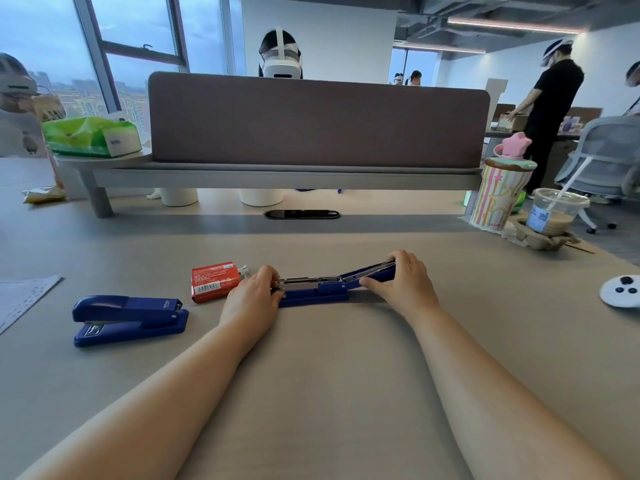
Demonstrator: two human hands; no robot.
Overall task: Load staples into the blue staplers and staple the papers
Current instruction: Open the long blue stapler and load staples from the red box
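Observation:
A blue stapler [320, 293] lies swung wide open in the middle of the desk, its metal staple channel [304, 280] bare. My left hand [254, 295] pinches the channel's left end. My right hand [403, 280] grips the raised blue top cover [375, 270] at the right. A red staple box [214, 280] lies just left of my left hand, with a small strip of staples [244, 270] at its far corner. A second blue stapler [130, 318], closed, lies further left. Papers [20, 299] lie at the left edge.
A grey desk divider [318, 123] on a shelf runs across the back. A striped cup [498, 197] and an iced coffee [554, 216] stand back right; a white controller [621, 291] lies at the right edge. A tissue pack [91, 136] sits back left. People stand and sit beyond.

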